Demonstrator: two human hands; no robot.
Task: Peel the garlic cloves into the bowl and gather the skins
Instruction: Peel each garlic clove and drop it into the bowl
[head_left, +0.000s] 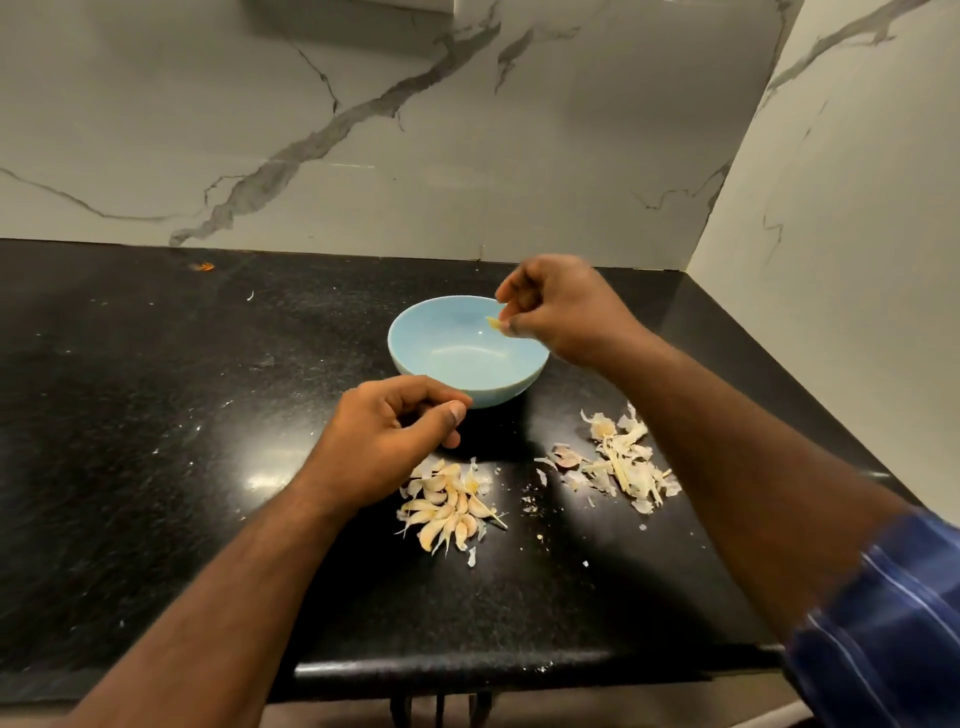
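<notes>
A light blue bowl (467, 358) stands on the black counter, and I see nothing inside it. My right hand (561, 312) hovers over the bowl's right rim, pinching a small pale garlic clove (493, 323) between thumb and fingertips. Just in front of the bowl, my left hand (395, 436) has its fingers curled toward the thumb; whether it holds anything is hidden. A heap of unpeeled cloves (449, 506) lies beside the left wrist. A pile of dry skins (621, 462) lies under my right forearm.
The black stone counter (156, 415) meets marble walls at the back and right, forming a corner. Its front edge runs near the bottom. Small skin crumbs (530, 501) dot the surface between the two piles. A tiny orange scrap (203, 266) lies at the back left.
</notes>
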